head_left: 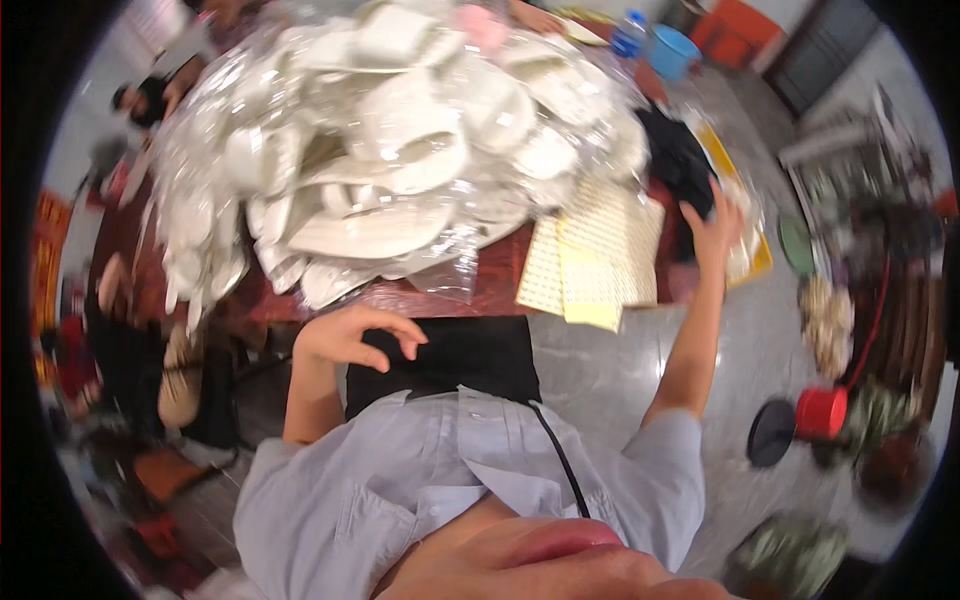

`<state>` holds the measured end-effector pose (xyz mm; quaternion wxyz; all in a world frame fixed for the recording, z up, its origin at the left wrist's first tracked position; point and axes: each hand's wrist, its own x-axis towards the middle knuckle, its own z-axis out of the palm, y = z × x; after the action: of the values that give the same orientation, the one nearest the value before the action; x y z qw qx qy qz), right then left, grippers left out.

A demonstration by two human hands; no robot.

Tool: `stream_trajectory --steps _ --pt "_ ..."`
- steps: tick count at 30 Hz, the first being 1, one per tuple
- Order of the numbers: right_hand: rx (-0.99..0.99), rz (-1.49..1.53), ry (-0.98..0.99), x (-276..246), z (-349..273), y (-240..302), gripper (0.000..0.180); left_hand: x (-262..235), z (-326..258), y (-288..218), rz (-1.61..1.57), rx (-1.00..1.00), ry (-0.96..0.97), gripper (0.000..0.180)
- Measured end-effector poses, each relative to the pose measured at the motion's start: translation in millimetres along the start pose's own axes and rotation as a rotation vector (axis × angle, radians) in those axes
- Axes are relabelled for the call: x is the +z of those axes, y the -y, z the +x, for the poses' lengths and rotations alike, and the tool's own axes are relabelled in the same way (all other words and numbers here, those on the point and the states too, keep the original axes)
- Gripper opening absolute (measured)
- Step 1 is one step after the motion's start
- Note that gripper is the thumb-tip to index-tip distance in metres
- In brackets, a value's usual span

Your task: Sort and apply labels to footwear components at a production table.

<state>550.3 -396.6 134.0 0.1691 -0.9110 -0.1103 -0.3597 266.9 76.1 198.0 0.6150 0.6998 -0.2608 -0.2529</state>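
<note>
1. Head view: I see the left hand (pixel 352 338) hovering w/ fingers loosely curled, holding nothing, just below the table edge (pixel 400 300) near the plastic-wrapped white dishes (pixel 390 160).
2. Right hand (pixel 712 228) is stretched out, fingers spread, touching the black cloth (pixel 675 160) beside the yellow sheets (pixel 595 260); can't tell if it grips.

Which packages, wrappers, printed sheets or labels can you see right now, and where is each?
Clear plastic wrap over white dishes: big heap, table centre.
Pale yellow printed sheets: rectangular, table's near edge, right of the heap.
Yellow flat package: table's right end, under the right hand.
Clear bottle, blue label: far end.
</note>
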Motion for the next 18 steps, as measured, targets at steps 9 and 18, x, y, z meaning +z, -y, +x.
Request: stream_trajectory --steps 9,18 --pt "-0.088 0.162 0.206 -30 -126 79 0.048 10 24 27 -0.039 0.051 0.091 0.049" --pt "-0.135 -0.033 0.543 -2 -114 134 0.053 5 -21 32 -0.007 0.039 -0.025 0.047"
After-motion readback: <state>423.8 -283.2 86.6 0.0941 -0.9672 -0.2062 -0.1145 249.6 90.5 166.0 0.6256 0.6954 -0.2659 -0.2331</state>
